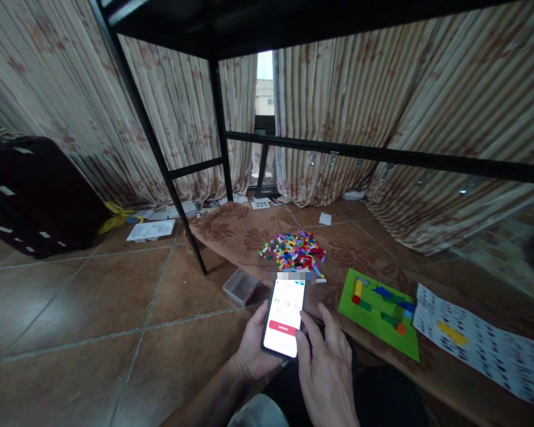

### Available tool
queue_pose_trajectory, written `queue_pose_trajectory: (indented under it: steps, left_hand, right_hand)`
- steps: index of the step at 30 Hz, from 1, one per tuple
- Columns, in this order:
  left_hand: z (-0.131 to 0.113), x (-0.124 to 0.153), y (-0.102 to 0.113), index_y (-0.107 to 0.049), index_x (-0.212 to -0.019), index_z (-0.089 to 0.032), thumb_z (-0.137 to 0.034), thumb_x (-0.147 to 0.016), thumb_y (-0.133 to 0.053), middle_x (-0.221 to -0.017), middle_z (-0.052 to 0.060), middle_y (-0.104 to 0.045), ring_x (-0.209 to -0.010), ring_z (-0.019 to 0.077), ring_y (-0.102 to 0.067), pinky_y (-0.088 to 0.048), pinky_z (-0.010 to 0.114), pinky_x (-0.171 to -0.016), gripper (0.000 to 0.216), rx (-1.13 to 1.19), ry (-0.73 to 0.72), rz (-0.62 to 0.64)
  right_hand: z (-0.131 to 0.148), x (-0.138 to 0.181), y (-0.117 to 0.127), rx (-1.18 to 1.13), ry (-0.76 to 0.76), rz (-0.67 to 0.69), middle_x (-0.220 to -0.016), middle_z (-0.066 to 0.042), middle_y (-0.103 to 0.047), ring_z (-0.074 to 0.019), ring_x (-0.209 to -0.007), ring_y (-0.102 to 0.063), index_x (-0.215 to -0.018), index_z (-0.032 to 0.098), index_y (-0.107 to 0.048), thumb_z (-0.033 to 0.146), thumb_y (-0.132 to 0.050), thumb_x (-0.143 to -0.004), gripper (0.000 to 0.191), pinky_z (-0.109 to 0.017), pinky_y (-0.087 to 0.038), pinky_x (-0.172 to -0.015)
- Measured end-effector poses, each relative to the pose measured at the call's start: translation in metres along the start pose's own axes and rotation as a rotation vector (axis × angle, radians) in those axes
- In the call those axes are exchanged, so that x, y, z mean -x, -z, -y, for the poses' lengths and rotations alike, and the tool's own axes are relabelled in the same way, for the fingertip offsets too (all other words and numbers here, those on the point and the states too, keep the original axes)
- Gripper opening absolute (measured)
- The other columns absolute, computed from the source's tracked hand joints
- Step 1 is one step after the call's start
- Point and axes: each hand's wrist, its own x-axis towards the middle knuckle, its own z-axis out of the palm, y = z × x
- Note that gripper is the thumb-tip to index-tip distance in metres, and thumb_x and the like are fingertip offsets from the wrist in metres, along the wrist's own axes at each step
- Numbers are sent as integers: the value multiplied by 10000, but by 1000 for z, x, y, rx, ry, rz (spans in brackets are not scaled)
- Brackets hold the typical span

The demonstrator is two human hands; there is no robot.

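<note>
Head view: the left hand (253, 350) has its grip closed around a phone (285, 317) above the floor, its fingers mostly hidden; the right hand (324, 362), open, thumbs the screen (digits blurred, top pixelated).
</note>
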Motion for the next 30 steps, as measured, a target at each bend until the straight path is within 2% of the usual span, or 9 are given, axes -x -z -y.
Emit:
queue_pose_trajectory:
  steps: [7, 17, 30]
  left_hand:
    - [0, 1, -5, -586, -1204, -90, -465, -895, -434, -1046, 116, -690, -991, 238, -631, -386, 353, -946, 509, -23, -22, -4]
    - [1, 2, -4, -589, -1192, -61, -465, -886, -441, -1055, 141, -685, -1002, 254, -627, -390, 360, -939, 528, -39, -24, -9]
    - [0, 2, -1, -594, -1178, -80, -483, -892, -435, -1067, 130, -679, -996, 237, -628, -395, 350, -942, 519, -13, -13, 9]
  right_hand:
    - [-1, -1, -4, 22, 15, -15, -1389, -158, -398, -324, -1217, -441, -1199, 196, -587, 421, -330, -941, 428, -509, -428, -929]
    - [-1, -1, -7, 31, 29, -32, -1387, -156, -404, -330, -1213, -452, -1174, 196, -603, 430, -304, -943, 445, -505, -441, -907]
    - [3, -1, 1, -4, 0, 2, -1392, -167, -402, -318, -1236, -427, -1195, 179, -596, 421, -328, -944, 440, -510, -405, -957]
